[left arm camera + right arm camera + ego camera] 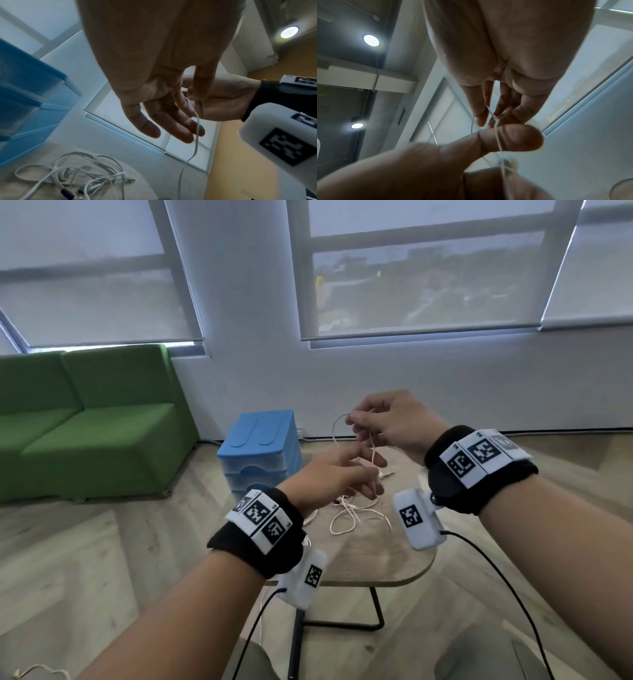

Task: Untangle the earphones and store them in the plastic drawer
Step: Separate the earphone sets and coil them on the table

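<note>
White earphones lie in a tangle [346, 505] [77, 174] on the small wooden table [376, 563]. One strand [197, 135] [497, 135] rises from it to both hands. My right hand [383, 422] [496, 67] is held highest and pinches a loop of the cable at its fingertips. Just below, my left hand [342, 474] [163, 108] holds the same strand between thumb and forefinger, its other fingers straight. The blue plastic drawer unit [260, 446] [25, 88] stands at the table's far left, its drawers closed.
A green sofa [85, 422] stands to the left on the wood floor. A white wall with windows is behind the table. Black leads hang from both wrist cameras. Another pale cord [41, 671] lies on the floor at bottom left.
</note>
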{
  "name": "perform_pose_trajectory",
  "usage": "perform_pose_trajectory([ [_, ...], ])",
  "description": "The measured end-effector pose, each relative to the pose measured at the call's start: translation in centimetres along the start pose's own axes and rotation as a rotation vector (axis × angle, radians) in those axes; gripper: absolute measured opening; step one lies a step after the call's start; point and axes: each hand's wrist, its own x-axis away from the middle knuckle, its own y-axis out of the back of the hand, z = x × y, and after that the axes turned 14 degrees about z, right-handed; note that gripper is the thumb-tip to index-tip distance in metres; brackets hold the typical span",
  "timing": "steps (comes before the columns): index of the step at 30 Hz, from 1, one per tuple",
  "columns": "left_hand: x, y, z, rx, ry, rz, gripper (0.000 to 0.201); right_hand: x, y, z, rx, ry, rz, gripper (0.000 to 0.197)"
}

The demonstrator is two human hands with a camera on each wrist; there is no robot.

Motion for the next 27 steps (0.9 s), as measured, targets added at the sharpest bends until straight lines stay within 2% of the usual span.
perform_pose_trajectory([
  [5,0.0,-0.3,0.3,-0.215,0.069,-0.024,0.013,-0.1,0.7,0.8,-0.004,-0.001,-0.083,0.016],
  [7,-0.1,-0.3,0.1,-0.170,0.051,-0.054,0.016,-0.4,0.8,0.9,-0.016,-0.013,-0.061,0.019],
  [10,-0.4,0.0,-0.8,-0.052,-0.043,-0.121,0.024,-0.4,0.4,0.7,-0.040,-0.104,0.011,0.037],
  [15,-0.3,1.6,-2.6,0.167,-0.204,-0.271,0.031,1.6,-0.6,-1.8,-0.194,-0.186,0.232,0.052],
  [17,-0.1,2.2,-3.1,0.203,-0.222,-0.303,0.031,2.3,-0.7,-3.0,-0.169,-0.117,0.247,0.048],
  [22,0.0,2.9,-3.6,0.252,-0.256,-0.334,0.033,2.9,-0.7,-4.2,-0.051,0.093,0.188,0.020],
  [24,0.0,3.0,-3.7,0.261,-0.263,-0.355,0.033,2.8,-0.4,-4.2,-0.004,0.110,0.164,0.016],
  [27,0.1,3.0,-3.9,0.283,-0.276,-0.365,0.033,2.3,-0.4,-4.1,0.099,0.106,0.183,0.020],
])
